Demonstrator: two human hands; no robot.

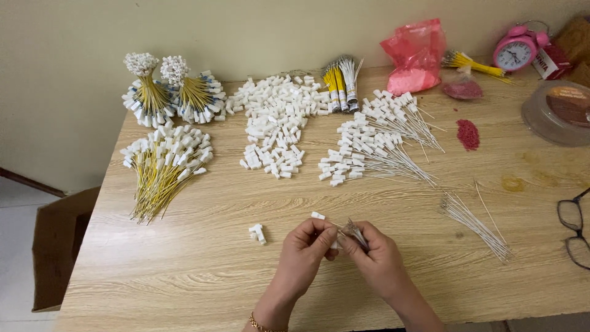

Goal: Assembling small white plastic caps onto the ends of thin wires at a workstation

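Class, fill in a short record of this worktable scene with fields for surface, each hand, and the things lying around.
Surface: wooden table
Left hand: pinches a small white plastic piece
Right hand: grips a bunch of thin wires
Near the hands: loose white piece, spare wires
Behind: heap of white pieces, yellow wire bundles
Far right: pink clock, glasses

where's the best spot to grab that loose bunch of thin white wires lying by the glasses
Probably the loose wire bunch is best pinched near its upper-left end, where the strands converge; toward the lower right they fan apart. It lies flat and diagonal on the table, so come from above with the right hand, fingers across the strands.
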